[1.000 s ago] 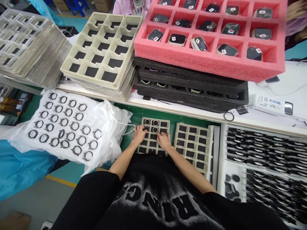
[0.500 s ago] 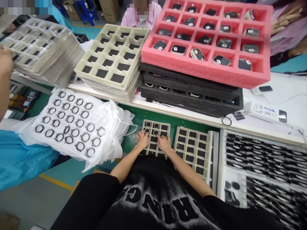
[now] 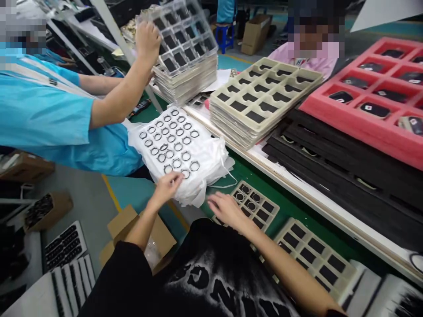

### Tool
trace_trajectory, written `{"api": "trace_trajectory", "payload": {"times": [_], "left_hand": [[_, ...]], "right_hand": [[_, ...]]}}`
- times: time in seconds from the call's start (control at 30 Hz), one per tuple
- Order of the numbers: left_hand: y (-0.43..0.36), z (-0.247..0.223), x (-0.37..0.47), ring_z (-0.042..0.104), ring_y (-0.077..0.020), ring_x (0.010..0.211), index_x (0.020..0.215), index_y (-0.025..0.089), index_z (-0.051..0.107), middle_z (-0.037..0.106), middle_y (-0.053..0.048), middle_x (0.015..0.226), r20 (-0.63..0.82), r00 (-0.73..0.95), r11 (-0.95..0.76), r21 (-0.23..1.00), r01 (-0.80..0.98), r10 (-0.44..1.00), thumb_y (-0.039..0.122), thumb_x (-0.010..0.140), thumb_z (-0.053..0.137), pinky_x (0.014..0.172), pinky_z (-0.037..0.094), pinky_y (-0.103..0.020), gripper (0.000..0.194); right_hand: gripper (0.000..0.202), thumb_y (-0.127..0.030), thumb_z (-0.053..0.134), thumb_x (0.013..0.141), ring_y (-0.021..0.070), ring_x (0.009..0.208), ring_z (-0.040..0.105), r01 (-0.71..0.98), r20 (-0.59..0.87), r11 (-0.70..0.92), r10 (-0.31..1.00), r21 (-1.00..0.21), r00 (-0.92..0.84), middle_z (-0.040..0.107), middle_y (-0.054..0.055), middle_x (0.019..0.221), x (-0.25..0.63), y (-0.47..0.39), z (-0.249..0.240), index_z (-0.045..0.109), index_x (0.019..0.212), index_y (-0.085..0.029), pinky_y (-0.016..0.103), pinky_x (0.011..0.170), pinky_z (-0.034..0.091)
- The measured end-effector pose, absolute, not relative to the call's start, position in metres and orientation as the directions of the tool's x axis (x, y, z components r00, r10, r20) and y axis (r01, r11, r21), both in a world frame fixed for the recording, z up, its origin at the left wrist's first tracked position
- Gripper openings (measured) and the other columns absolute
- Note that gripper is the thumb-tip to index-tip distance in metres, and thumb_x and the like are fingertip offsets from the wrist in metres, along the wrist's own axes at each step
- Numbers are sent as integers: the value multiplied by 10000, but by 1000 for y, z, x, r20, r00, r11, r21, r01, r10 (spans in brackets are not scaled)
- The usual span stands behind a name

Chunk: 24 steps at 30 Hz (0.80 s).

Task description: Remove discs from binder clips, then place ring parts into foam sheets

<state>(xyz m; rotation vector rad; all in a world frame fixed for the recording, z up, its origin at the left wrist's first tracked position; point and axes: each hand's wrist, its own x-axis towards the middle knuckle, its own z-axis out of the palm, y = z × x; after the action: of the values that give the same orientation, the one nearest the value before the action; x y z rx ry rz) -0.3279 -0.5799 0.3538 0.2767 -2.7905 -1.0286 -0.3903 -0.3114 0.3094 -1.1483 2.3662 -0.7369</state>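
Note:
My left hand (image 3: 168,187) is over the near edge of a white plastic-wrapped stack (image 3: 206,165), its thumb and fingertips pinched at the rim of a thin black ring (image 3: 185,174). More rings with small side tabs lie in rows on the stack's top. My right hand (image 3: 224,206) is between that stack and a small beige tray (image 3: 276,207); its fingers are stretched out, with nothing seen in them. Several round rings (image 3: 245,189) sit in the tray's far-left compartments, and other compartments show dark pads. My right forearm hides part of the tray.
A second beige tray (image 3: 352,277) lies to the right. Stacked larger trays (image 3: 238,125) and a pink foam tray (image 3: 350,123) of watch-like pieces stand on the shelf. On the left, a co-worker in blue (image 3: 59,110) holds a clear tray (image 3: 185,35). An open carton (image 3: 165,237) sits below.
My view has turned left. My left hand has moved from the small tray to the rings on the white stack. My right hand has drawn back from the tray's compartments.

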Motion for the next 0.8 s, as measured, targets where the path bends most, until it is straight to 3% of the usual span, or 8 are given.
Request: {"api": "trace_trajectory", "payload": {"times": [0.1, 0.2, 0.27, 0.4, 0.5, 0.6, 0.7, 0.8], "left_hand": [[-635, 345, -352, 591, -271, 1036, 1139, 238, 755, 649, -112, 1042, 101, -975, 943, 291, -162, -198, 349, 1012, 502, 930, 467, -417, 303], [-663, 331, -370, 506, -306, 1086, 1130, 281, 772, 580, -125, 1105, -29, -996, 990, 111, -88, -85, 323, 982, 557, 950, 410, -472, 265], [-672, 327, -372, 471, -305, 1096, 1097, 297, 780, 561, -121, 1112, -62, -998, 994, 105, -24, -18, 344, 985, 560, 954, 378, -476, 251], [-681, 332, -373, 462, -286, 1106, 977, 270, 775, 562, -99, 1112, -71, -997, 985, 172, 19, 31, 357, 967, 601, 961, 344, -449, 196], [-677, 338, -384, 492, -256, 1082, 927, 229, 741, 572, -80, 1087, -22, -1000, 960, 278, -21, -15, 365, 980, 580, 964, 351, -419, 218], [-661, 337, -404, 501, -250, 1076, 976, 205, 718, 573, -81, 1082, 134, -983, 937, 340, -76, -128, 375, 999, 552, 948, 363, -399, 239], [-643, 330, -423, 475, -275, 1123, 986, 196, 728, 565, -103, 1119, 229, -957, 952, 288, -107, -176, 391, 997, 567, 971, 333, -429, 253], [-639, 322, -430, 442, -296, 1156, 978, 228, 761, 546, -107, 1184, 126, -991, 975, 223, -21, -50, 417, 971, 612, 991, 301, -456, 241]], "right_hand": [[353, -299, 394, 1076, 268, 1056, 582, -716, 18, 492, -818, -495, -575, 638, 117, 1093, -398, -381, 331, 661, 1290, -210, 373, 913, 391], [392, -315, 408, 1068, 336, 1150, 520, -728, 1, 543, -801, -419, -598, 603, 211, 1210, -396, -438, 331, 636, 1316, -114, 441, 949, 379], [369, -282, 420, 1056, 344, 1152, 517, -701, -46, 571, -788, -427, -613, 612, 238, 1216, -393, -458, 325, 682, 1226, -85, 458, 956, 370], [308, -247, 464, 1033, 297, 1114, 556, -670, -58, 568, -781, -477, -621, 658, 181, 1184, -396, -462, 321, 732, 1138, -138, 429, 961, 352], [279, -324, 504, 1034, 247, 1035, 605, -624, -89, 581, -765, -523, -638, 699, 97, 1116, -413, -450, 325, 749, 1106, -211, 375, 900, 367], [301, -379, 493, 1050, 218, 1003, 628, -566, -82, 598, -725, -567, -684, 711, 57, 1096, -433, -439, 330, 745, 1151, -248, 352, 886, 364], [306, -344, 484, 1052, 234, 1087, 614, -519, -57, 654, -650, -551, -758, 696, 80, 1161, -448, -434, 334, 745, 1183, -249, 377, 942, 337], [302, -284, 480, 1034, 259, 1124, 600, -516, -120, 715, -632, -472, -765, 684, 118, 1186, -453, -438, 336, 767, 1110, -225, 407, 965, 321]]}}
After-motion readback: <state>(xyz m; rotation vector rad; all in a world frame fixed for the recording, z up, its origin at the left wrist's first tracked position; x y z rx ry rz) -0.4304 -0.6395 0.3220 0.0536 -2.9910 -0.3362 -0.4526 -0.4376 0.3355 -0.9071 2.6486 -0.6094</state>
